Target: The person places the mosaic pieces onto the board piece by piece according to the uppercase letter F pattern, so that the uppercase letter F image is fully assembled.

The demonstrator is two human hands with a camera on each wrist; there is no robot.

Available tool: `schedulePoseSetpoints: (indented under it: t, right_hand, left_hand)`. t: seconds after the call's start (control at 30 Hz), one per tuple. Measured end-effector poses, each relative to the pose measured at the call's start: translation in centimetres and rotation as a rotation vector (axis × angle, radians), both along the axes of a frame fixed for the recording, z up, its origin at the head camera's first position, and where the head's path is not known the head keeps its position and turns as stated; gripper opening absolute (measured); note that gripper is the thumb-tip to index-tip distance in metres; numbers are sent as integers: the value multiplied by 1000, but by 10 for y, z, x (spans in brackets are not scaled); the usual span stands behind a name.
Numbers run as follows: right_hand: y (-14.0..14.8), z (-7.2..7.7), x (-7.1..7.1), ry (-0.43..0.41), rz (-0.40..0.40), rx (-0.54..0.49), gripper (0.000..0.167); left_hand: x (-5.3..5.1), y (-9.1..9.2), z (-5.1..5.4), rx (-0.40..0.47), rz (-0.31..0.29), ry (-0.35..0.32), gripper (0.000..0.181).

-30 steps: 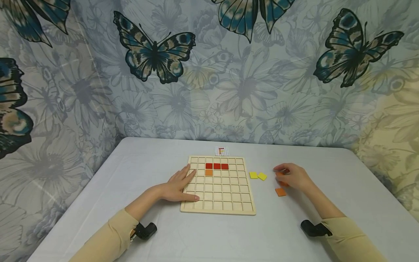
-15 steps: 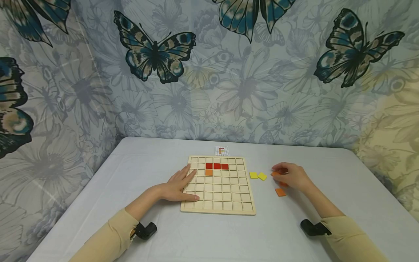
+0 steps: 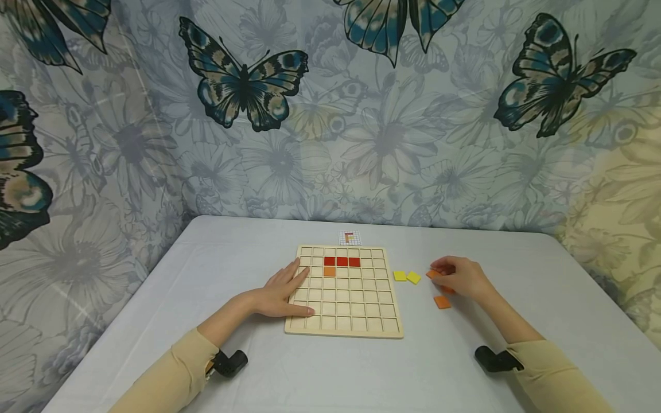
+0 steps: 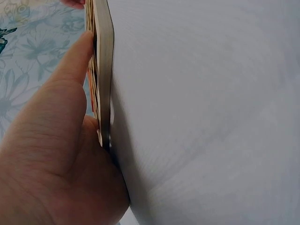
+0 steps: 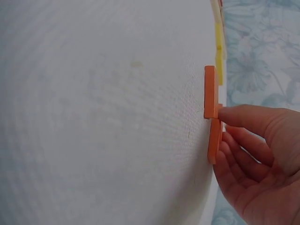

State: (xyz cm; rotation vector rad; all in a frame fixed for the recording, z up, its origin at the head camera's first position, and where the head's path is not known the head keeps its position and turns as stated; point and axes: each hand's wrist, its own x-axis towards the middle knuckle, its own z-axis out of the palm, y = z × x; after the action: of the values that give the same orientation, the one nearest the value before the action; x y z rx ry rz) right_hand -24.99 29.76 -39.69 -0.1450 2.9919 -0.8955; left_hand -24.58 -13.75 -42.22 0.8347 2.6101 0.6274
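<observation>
In the head view, my left hand [image 3: 279,292] lies with fingers spread over the left edge of a wooden grid board [image 3: 343,334]. Its thumb lies on the board's face, also seen in the left wrist view. Three red square tiles [image 3: 342,262] fill a row near the board's top, with one orange tile [image 3: 329,272] below the leftmost. Right of the board, my right hand [image 3: 463,278] pinches an orange square tile [image 3: 432,275] at its fingertips, low over the table. Another orange tile [image 3: 448,289] lies partly hidden under this hand, and a third orange tile [image 5: 210,91] lies nearer me.
Two yellow tiles [image 3: 406,277] lie between the board and my right hand. A small printed grid card [image 3: 350,238] sits just beyond the board's far edge. The white-covered table [image 3: 248,235] ends at a butterfly-patterned cloth backdrop [image 3: 330,172].
The orange tile at my right fingertips has shifted slightly left, out from between thumb and fingers, and shows more clearly. My left hand and the board have stayed put.
</observation>
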Motion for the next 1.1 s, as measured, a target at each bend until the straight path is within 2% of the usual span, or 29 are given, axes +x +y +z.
schedulePoseSetpoints:
  t: [0.2, 0.43, 0.57, 0.8, 1.0, 1.1]
  right_hand:
    - [-3, -1, -1, -2, -7, -33, 36]
    - [-15, 2, -2, -66, -42, -110, 41]
    - [-22, 4, -2, -50, -13, -119, 41]
    - [-34, 2, -2, -11, 47, -120, 39]
    - [-48, 2, -2, -17, 64, -148, 37]
    - [-54, 2, -2, -8, 83, -159, 36]
  left_hand:
    - [0, -1, -1, 28, -6, 2, 106]
    - [1, -1, 0, 24, -8, 4, 106]
    - [-2, -2, -5, 32, -4, 12, 106]
    - [-8, -3, -15, -8, 11, 19, 106]
    - [-6, -2, -12, -4, 11, 13, 106]
    - [-7, -3, -14, -4, 13, 16, 107]
